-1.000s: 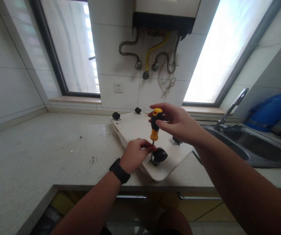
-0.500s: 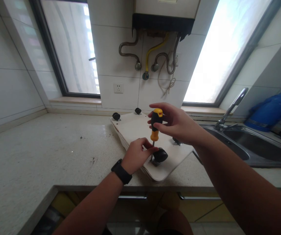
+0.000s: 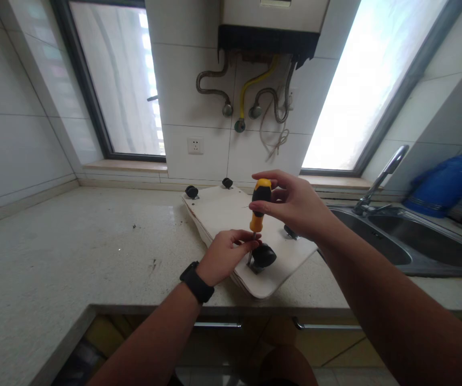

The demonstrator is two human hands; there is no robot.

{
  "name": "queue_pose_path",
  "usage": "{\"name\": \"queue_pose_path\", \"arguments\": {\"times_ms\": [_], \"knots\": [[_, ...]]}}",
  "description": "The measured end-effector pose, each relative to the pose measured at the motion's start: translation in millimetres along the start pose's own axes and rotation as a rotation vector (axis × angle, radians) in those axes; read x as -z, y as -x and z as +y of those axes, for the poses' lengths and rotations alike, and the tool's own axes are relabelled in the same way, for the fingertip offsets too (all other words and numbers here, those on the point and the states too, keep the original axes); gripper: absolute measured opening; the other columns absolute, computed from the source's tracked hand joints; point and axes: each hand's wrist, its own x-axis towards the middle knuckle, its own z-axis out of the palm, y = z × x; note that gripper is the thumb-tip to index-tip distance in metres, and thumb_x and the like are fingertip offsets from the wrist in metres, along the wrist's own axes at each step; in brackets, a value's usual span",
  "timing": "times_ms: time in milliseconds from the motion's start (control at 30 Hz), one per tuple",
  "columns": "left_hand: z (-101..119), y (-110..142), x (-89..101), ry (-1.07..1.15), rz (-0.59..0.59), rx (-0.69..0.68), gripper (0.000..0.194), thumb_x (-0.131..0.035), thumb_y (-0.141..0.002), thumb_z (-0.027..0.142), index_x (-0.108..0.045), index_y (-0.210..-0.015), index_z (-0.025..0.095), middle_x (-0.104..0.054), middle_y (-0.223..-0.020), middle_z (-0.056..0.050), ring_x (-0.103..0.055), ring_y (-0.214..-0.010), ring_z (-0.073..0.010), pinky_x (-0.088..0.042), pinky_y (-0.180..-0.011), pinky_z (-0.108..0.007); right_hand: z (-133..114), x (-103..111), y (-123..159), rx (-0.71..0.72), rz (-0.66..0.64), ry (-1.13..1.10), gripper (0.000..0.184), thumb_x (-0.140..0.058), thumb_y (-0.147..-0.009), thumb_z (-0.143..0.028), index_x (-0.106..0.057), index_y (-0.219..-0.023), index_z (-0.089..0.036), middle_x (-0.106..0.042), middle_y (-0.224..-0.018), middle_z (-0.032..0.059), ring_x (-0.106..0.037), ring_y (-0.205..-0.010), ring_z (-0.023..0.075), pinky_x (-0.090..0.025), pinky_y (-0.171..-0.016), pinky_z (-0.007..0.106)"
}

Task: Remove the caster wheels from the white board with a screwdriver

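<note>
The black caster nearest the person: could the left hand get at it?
Probably yes: the left hand is right beside the caster, though its fingers appear to be pinching the screwdriver.

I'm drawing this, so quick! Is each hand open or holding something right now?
Left hand: closed, pinching at the screwdriver shaft.
Right hand: closed, holding the screwdriver handle.
</note>
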Motion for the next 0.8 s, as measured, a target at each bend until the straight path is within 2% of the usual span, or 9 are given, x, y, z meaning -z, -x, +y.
{"name": "queue_pose_path", "arguments": {"times_ms": [133, 200, 267, 333, 467, 567, 667, 800], "knots": [[-1.7, -0.6, -2.5, 0.038, 0.023, 0.007, 0.015, -0.079, -0.086, 0.032, -0.083, -0.094, 0.019, -0.084, -0.110, -0.010, -0.075, -0.109, -0.0281, -0.052, -0.106, -0.044, 3.4, 4.8, 3.0, 0.056, -0.132, -0.141, 0.067, -0.082, -0.079, -0.032, -0.059, -0.142, -0.025, -0.071, -0.124, 0.0100, -0.074, -0.101, 0.0245, -0.063, -0.096, 0.052], [-6.2, -1.8, -3.7, 0.069, 0.048, 0.026, 0.015, -0.083, -0.082, 0.031, -0.081, -0.089, 0.018, -0.084, -0.106, -0.010, -0.076, -0.101, -0.0275, -0.054, -0.100, -0.044, 2.8, 4.7, 5.1, 0.073, -0.222, -0.237, 0.066, -0.078, -0.081, -0.026, -0.056, -0.143, -0.023, -0.071, -0.125, 0.0103, -0.073, -0.112, 0.0249, -0.060, -0.105, 0.052], [-11.4, -3.0, -4.4, 0.081, 0.071, 0.030, 0.017, -0.086, -0.080, 0.033, -0.080, -0.087, 0.018, -0.084, -0.101, -0.010, -0.076, -0.094, -0.0264, -0.055, -0.094, -0.043, 1.0, 2.1, 6.9, 0.072, -0.241, -0.282, 0.059, -0.075, -0.083, -0.024, -0.057, -0.139, -0.021, -0.072, -0.122, 0.0104, -0.071, -0.118, 0.0249, -0.057, -0.109, 0.051], [-15.4, -3.7, -4.8, 0.078, 0.081, 0.014, 0.019, -0.087, -0.079, 0.035, -0.079, -0.086, 0.019, -0.084, -0.098, -0.009, -0.075, -0.092, -0.0255, -0.055, -0.091, -0.041, -1.0, -1.9, 8.0, 0.079, -0.190, -0.203, 0.054, -0.075, -0.084, -0.030, -0.059, -0.135, -0.023, -0.071, -0.123, 0.0101, -0.071, -0.115, 0.0252, -0.059, -0.104, 0.050], [-15.9, -3.5, -5.8, 0.086, 0.103, 0.017, 0.017, -0.088, -0.077, 0.033, -0.078, -0.082, 0.020, -0.083, -0.094, -0.007, -0.076, -0.093, -0.0255, -0.055, -0.094, -0.042, -3.7, -8.3, 6.6, 0.096, -0.043, 0.141, 0.051, -0.080, -0.081, -0.049, -0.066, -0.126, -0.028, -0.069, -0.110, 0.0060, -0.068, -0.086, 0.0219, -0.061, -0.078, 0.045], [-13.2, -3.4, -6.7, 0.092, 0.133, 0.048, 0.015, -0.088, -0.075, 0.029, -0.077, -0.081, 0.020, -0.083, -0.091, -0.007, -0.076, -0.092, -0.0258, -0.055, -0.093, -0.042, -5.5, -9.1, 3.8, 0.046, 0.015, 0.175, 0.051, -0.084, -0.077, -0.049, -0.068, -0.119, -0.027, -0.070, -0.100, 0.0042, -0.064, -0.073, 0.0193, -0.058, -0.069, 0.043], [-13.0, -4.4, -7.0, 0.099, 0.149, 0.057, 0.017, -0.089, -0.075, 0.028, -0.076, -0.081, 0.019, -0.082, -0.088, -0.007, -0.076, -0.091, -0.0259, -0.055, -0.091, -0.042, -7.1, -7.1, 2.2, 0.000, 0.023, 0.067, 0.056, -0.087, -0.072, -0.044, -0.066, -0.120, -0.025, -0.072, -0.113, 0.0076, -0.069, -0.076, 0.0207, -0.062, -0.073, 0.046], [-15.3, -5.9, -7.1, 0.109, 0.146, 0.049, 0.025, -0.092, -0.071, 0.033, -0.073, -0.080, 0.018, -0.079, -0.083, -0.006, -0.074, -0.087, -0.0251, -0.055, -0.087, -0.041, -8.2, -2.4, 3.8, 0.016, -0.067, -0.040, 0.057, -0.081, -0.078, -0.035, -0.062, -0.131, -0.025, -0.071, -0.124, 0.0109, -0.075, -0.091, 0.0245, -0.065, -0.088, 0.052]]}}
